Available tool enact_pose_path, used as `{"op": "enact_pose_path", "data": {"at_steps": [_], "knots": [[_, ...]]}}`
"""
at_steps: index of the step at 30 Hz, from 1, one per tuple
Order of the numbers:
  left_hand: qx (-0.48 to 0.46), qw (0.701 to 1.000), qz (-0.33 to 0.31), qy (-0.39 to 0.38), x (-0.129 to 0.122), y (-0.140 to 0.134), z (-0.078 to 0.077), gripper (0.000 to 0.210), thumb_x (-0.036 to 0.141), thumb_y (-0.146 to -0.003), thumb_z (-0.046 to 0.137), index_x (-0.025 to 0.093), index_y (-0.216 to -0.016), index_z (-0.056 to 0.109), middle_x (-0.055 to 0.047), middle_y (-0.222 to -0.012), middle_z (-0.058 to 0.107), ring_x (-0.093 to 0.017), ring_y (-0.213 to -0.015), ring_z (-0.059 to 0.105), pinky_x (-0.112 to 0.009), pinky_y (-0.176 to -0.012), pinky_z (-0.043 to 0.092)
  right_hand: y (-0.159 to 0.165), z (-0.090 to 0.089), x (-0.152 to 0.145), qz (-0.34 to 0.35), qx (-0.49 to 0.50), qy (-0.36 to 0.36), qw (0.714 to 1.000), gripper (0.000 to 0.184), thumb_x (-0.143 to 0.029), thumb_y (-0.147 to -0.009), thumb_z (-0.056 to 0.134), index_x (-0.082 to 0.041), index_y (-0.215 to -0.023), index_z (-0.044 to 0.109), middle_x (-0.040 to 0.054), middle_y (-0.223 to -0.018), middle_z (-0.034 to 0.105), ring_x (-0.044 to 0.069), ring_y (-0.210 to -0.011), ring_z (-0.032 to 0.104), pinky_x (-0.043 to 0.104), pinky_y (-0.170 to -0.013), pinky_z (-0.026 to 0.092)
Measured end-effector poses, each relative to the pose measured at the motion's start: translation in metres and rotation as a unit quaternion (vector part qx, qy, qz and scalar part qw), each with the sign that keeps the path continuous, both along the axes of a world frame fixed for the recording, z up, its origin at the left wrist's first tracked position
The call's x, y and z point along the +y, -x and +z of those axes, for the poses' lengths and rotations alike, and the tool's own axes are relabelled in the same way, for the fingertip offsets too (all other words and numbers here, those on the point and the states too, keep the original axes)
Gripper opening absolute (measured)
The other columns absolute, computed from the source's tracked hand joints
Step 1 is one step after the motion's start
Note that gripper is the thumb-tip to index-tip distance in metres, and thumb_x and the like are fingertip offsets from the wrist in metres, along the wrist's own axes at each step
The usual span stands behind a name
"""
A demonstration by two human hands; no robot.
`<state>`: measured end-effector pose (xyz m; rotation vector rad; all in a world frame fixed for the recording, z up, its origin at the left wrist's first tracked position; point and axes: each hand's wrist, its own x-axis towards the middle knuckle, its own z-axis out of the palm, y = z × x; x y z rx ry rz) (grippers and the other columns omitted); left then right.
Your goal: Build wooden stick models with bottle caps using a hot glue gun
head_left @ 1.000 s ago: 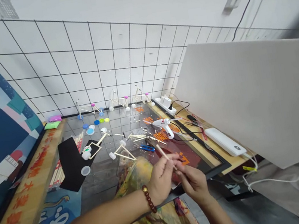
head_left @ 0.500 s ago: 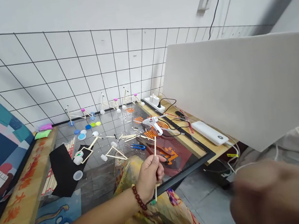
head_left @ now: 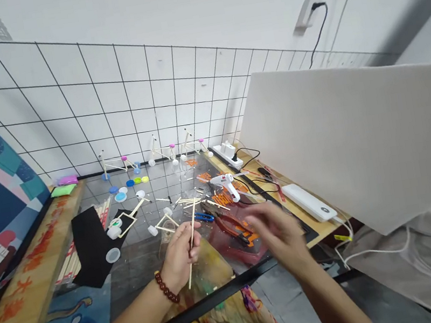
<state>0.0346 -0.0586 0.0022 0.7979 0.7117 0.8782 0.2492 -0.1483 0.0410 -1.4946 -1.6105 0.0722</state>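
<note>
My left hand (head_left: 183, 254) is closed around a thin wooden stick (head_left: 194, 219), which slants up from the fist over the table's front edge. My right hand (head_left: 278, 233), slightly blurred, hovers at the right with its fingers apart. Just left of it lie pliers with red handles (head_left: 229, 226). Beside the pliers rest blue-handled snips (head_left: 204, 216) and short pieces of stick (head_left: 189, 201). A white glue gun (head_left: 226, 184) stands behind them. Left of my left hand are a small stick frame with white wheels (head_left: 153, 230) and a larger stick frame (head_left: 128, 219).
Several finished stick models (head_left: 114, 167) stand along the wire grid at the back. Bottle caps (head_left: 121, 196) and black sheet (head_left: 90, 247) lie at the left. A power strip (head_left: 227, 155), a white power bank (head_left: 307, 201) and a big white board (head_left: 350, 134) occupy the right.
My right hand has come in from the lower right corner to above the table near the pliers. My left hand, still holding the stick, appears further left as the view shifts.
</note>
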Motion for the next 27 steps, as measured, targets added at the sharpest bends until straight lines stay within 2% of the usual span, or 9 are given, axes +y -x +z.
{"op": "enact_pose_path", "data": {"at_steps": [3, 6, 12, 15, 17, 18, 20, 23, 27], "knots": [[-0.007, 1.0, 0.012, 0.007, 0.003, 0.008, -0.002, 0.062, 0.061, -0.065, 0.083, 0.014, -0.098, 0.061, 0.006, -0.064, 0.05, -0.002, -0.045, 0.032, -0.015, -0.042, 0.014, -0.005, -0.04, 0.046, -0.042, -0.118, 0.142, 0.982, 0.041, -0.05, -0.083, 0.07, -0.017, -0.107, 0.062, 0.0132, -0.107, 0.067, 0.03, -0.101, 0.062, 0.042, -0.086, 0.05], [-0.027, 0.999, 0.004, 0.021, 0.006, 0.012, -0.001, 0.061, 0.058, -0.064, 0.085, 0.014, -0.098, 0.061, 0.006, -0.064, 0.049, -0.001, -0.044, 0.031, -0.015, -0.041, 0.014, -0.004, -0.062, 0.061, -0.084, -0.202, 0.22, 0.951, 0.042, -0.051, -0.082, 0.072, -0.016, -0.103, 0.06, 0.0146, -0.106, 0.064, 0.032, -0.103, 0.06, 0.041, -0.086, 0.047], [-0.045, 0.999, 0.002, 0.029, 0.011, 0.013, -0.001, 0.055, 0.053, -0.067, 0.085, 0.014, -0.097, 0.061, 0.006, -0.064, 0.049, -0.002, -0.045, 0.032, -0.014, -0.04, 0.014, 0.001, -0.055, 0.064, -0.051, -0.268, 0.265, 0.925, 0.02, -0.033, -0.095, 0.055, -0.017, -0.086, 0.063, 0.0143, -0.103, 0.063, 0.026, -0.097, 0.059, 0.035, -0.085, 0.043], [-0.043, 0.998, 0.005, 0.035, 0.013, 0.014, -0.002, 0.054, 0.052, -0.068, 0.084, 0.013, -0.097, 0.061, 0.005, -0.065, 0.049, -0.002, -0.044, 0.032, -0.014, -0.04, 0.014, -0.004, -0.046, 0.066, -0.04, -0.147, 0.276, 0.949, 0.027, -0.035, -0.095, 0.051, -0.019, -0.073, 0.057, 0.0087, -0.084, 0.059, 0.021, -0.082, 0.057, 0.033, -0.078, 0.043], [-0.045, 0.998, 0.006, 0.038, 0.014, 0.015, -0.001, 0.053, 0.051, -0.069, 0.084, 0.013, -0.098, 0.061, 0.005, -0.065, 0.049, -0.001, -0.044, 0.032, -0.013, -0.04, 0.014, -0.007, -0.038, 0.062, -0.006, 0.039, 0.291, 0.956, 0.036, -0.046, -0.095, 0.049, -0.02, -0.069, 0.051, 0.0028, -0.072, 0.053, 0.018, -0.071, 0.054, 0.032, -0.071, 0.044], [-0.047, 0.998, 0.004, 0.037, 0.014, 0.015, 0.0, 0.052, 0.05, -0.069, 0.084, 0.013, -0.098, 0.062, 0.005, -0.065, 0.049, -0.001, -0.044, 0.033, -0.013, -0.04, 0.015, -0.007, -0.033, 0.057, 0.023, 0.154, 0.305, 0.94, 0.04, -0.054, -0.092, 0.051, -0.021, -0.07, 0.05, 0.0007, -0.07, 0.052, 0.016, -0.067, 0.052, 0.031, -0.068, 0.044], [-0.051, 0.998, 0.001, 0.036, 0.015, 0.016, 0.001, 0.051, 0.049, -0.068, 0.084, 0.013, -0.097, 0.062, 0.006, -0.065, 0.049, -0.001, -0.044, 0.033, -0.013, -0.039, 0.016, -0.003, -0.024, 0.046, 0.096, 0.367, 0.331, 0.864, 0.046, -0.066, -0.082, 0.062, -0.021, -0.078, 0.054, -0.001, -0.071, 0.055, 0.014, -0.063, 0.052, 0.03, -0.063, 0.045], [-0.048, 0.998, -0.002, 0.037, 0.016, 0.017, 0.003, 0.05, 0.047, -0.069, 0.084, 0.013, -0.097, 0.062, 0.006, -0.064, 0.048, -0.001, -0.044, 0.032, -0.013, -0.039, 0.016, 0.008, -0.013, 0.03, 0.183, 0.528, 0.343, 0.755, 0.047, -0.058, -0.069, 0.081, -0.022, -0.089, 0.059, -0.0005, -0.078, 0.063, 0.011, -0.061, 0.054, 0.025, -0.058, 0.042], [-0.037, 0.999, -0.012, 0.036, 0.018, 0.016, 0.002, 0.047, 0.044, -0.07, 0.083, 0.013, -0.097, 0.062, 0.006, -0.063, 0.048, -0.001, -0.044, 0.031, -0.013, -0.039, 0.014, 0.015, -0.013, 0.02, 0.214, 0.538, 0.36, 0.731, 0.045, -0.043, -0.063, 0.089, -0.02, -0.095, 0.068, 0.0024, -0.086, 0.068, 0.01, -0.066, 0.057, 0.024, -0.061, 0.041]]}}
